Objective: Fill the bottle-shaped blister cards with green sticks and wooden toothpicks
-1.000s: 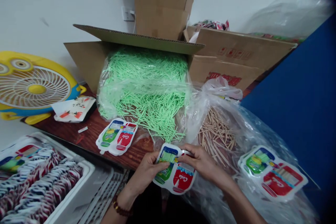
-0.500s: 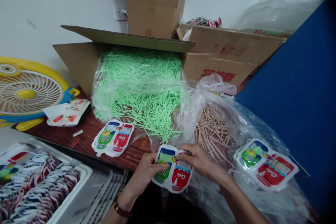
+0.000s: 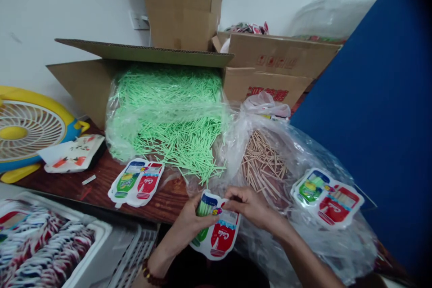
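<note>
My left hand (image 3: 185, 225) is closed on a flat plastic pouch (image 3: 224, 238) shaped like two bottles, one green, one red and marked Cola. Its thumb lies across the front, and green sticks show through the pouch's window. At the top edge of the red side, my right hand (image 3: 249, 207) pinches the pouch with curled fingers; the fingertips are partly hidden. Loose green sticks (image 3: 189, 139) spill from a clear bag just beyond the hands. Brown sticks (image 3: 261, 159) lie on clear plastic to the right of them.
Similar pouches lie on the table at left (image 3: 137, 182) and on the plastic at right (image 3: 327, 198). A white foam box (image 3: 106, 234) full of pouches stands at lower left. Behind are an open carton (image 3: 81, 85), a yellow fan (image 3: 30, 126) and a blue panel (image 3: 364, 112).
The view has shifted, so the surroundings sit further left. My right fingers have moved up to the pouch's top edge, and the pouch is tilted a little more.
</note>
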Available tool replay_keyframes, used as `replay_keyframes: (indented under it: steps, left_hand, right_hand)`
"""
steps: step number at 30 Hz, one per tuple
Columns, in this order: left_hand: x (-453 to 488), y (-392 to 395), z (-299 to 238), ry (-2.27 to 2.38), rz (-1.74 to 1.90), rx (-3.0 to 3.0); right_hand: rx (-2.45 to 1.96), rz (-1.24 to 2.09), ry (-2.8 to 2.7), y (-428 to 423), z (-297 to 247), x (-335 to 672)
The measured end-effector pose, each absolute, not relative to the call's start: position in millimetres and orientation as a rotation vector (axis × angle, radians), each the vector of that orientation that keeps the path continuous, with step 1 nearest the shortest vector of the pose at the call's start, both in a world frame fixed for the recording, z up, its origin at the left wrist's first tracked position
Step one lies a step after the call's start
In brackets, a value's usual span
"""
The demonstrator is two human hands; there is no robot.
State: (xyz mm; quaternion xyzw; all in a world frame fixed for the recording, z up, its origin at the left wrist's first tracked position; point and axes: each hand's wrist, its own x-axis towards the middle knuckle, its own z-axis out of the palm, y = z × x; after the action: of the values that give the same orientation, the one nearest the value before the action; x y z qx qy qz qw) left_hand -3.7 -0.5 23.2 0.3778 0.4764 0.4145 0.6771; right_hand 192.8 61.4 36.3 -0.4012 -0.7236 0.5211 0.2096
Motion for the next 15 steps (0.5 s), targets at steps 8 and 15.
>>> replay_keyframes:
  steps: [8,15]
  left_hand:
    - [10,-1,8,1.123,0.913,1.013]
    - [19,5,14,1.098,0.806,1.068]
  right_hand:
    - [-1.154,1.435,-2.002,50,41,196]
    - [-1.133,1.144,-2.190,48,44,215]
